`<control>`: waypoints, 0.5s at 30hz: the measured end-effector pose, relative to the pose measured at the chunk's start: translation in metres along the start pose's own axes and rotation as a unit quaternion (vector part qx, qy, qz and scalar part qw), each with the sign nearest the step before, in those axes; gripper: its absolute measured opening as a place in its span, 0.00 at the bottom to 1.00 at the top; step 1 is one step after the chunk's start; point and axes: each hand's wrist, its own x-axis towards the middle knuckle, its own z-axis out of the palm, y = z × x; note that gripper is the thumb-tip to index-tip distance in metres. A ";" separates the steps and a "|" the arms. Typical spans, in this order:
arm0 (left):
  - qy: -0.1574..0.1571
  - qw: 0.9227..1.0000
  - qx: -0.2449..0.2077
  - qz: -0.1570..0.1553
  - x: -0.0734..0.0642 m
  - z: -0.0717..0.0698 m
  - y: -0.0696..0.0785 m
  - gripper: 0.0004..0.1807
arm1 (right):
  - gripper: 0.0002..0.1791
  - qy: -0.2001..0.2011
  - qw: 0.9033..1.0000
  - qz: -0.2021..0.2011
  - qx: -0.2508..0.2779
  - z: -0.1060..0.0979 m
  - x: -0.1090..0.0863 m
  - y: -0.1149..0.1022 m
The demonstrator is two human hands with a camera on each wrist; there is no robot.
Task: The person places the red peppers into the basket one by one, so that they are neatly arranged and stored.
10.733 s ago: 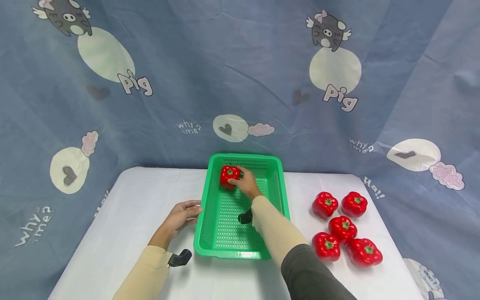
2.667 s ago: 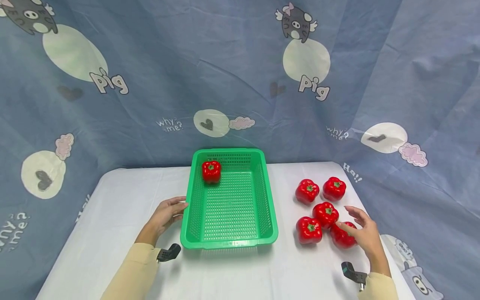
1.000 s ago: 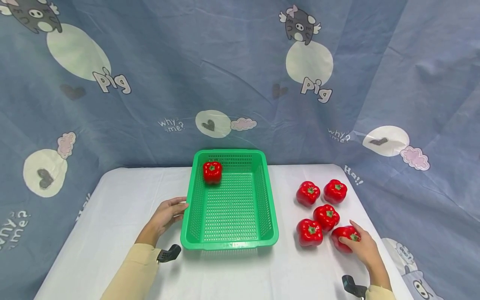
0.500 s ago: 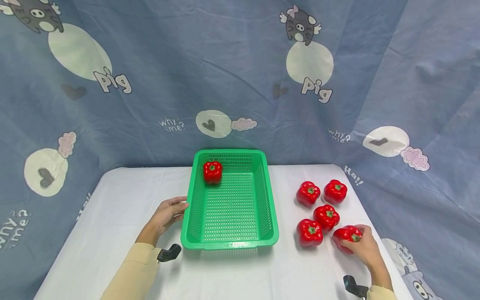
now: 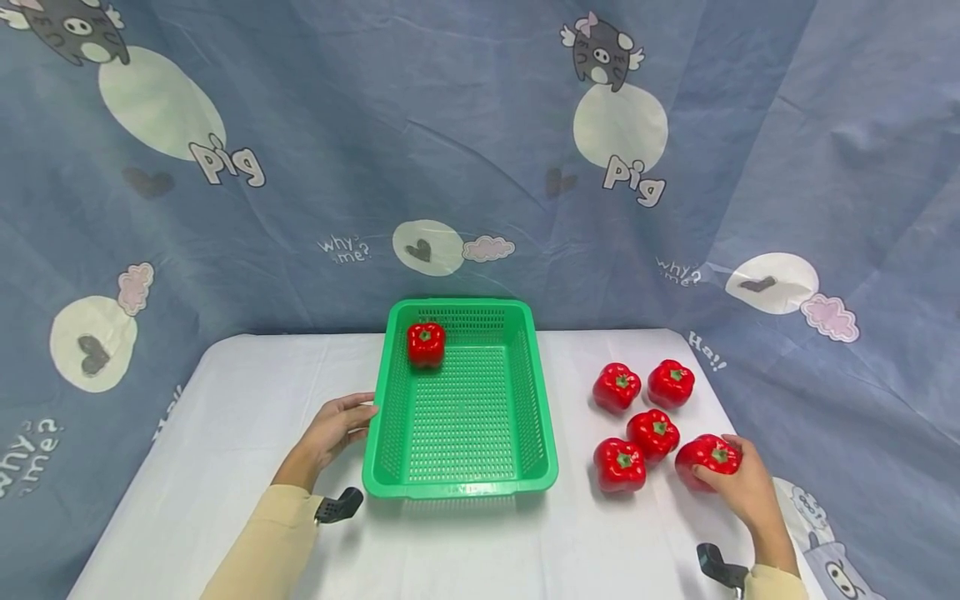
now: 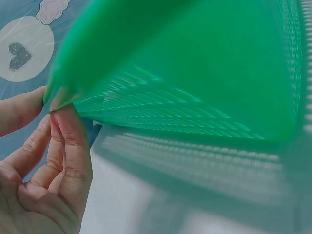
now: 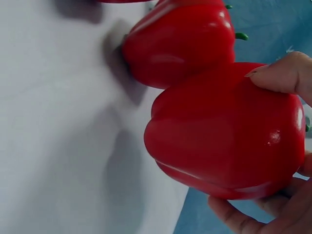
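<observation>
One red pepper (image 5: 701,454) has shifted rightward since half a second ago, grasped by the right hand (image 5: 750,487) near four loose peppers (image 5: 653,435); some fingers are hidden behind it. At the green basket (image 5: 495,486), the left hand (image 5: 333,429) pinches the rim, its fingertips partly covered. The right wrist view nearly crops out one loose pepper.

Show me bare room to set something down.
Free: table left of the left hand, table between the basket and four clustered peppers, and the basket's floor right of its pepper. Crowded: among those peppers and beside the pepper in the right hand.
</observation>
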 end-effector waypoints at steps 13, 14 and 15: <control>0.009 1.000 0.002 -0.006 0.000 0.001 0.000 0.30 | 0.47 0.027 0.999 -0.034 -0.015 -0.009 0.004 -0.005; 0.009 1.000 0.001 -0.006 0.000 0.001 0.000 0.30 | 0.47 0.028 0.999 -0.035 -0.016 -0.009 0.004 -0.005; 0.009 1.000 0.000 -0.006 0.000 0.001 0.000 0.30 | 0.47 0.027 0.999 -0.034 -0.016 -0.010 0.005 -0.006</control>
